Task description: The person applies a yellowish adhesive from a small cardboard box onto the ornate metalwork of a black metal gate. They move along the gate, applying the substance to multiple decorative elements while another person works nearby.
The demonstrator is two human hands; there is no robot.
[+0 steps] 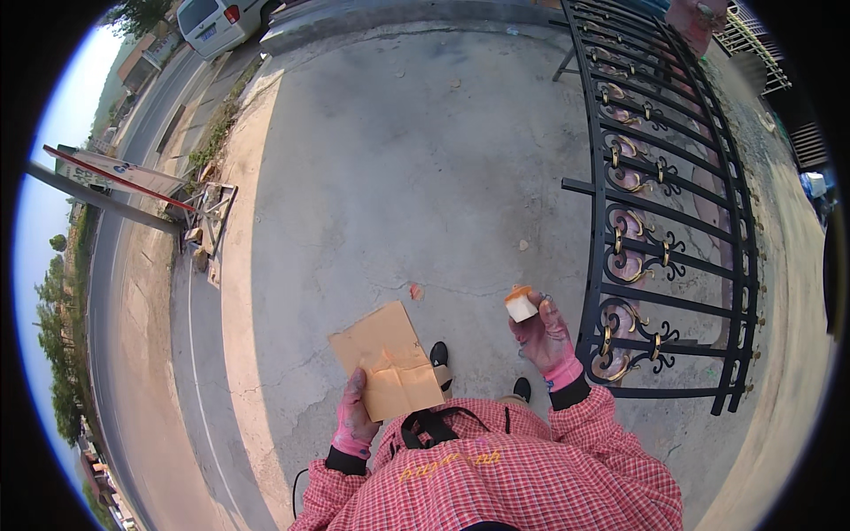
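Observation:
My left hand [356, 416], in a stained pink glove, grips a flat piece of brown cardboard [403, 358] by its lower left edge. The cardboard is creased and has a faint orange smear in its middle. In my right hand [546, 341], also gloved in pink with dark stains, is a small white block with an orange end [520, 305], pinched at the fingertips; I cannot tell its exact kind. Close to the right of that hand stands a black iron railing [664, 243] with scrollwork touched in gold. The block and the railing are apart.
Grey concrete [407, 168] spreads ahead, with a small reddish scrap [415, 290] lying on it. A short bar juts from the railing's left side. Farther left are a leaning sign [124, 174], a metal frame [212, 217] and a road. A white van [217, 25] stands at the far left.

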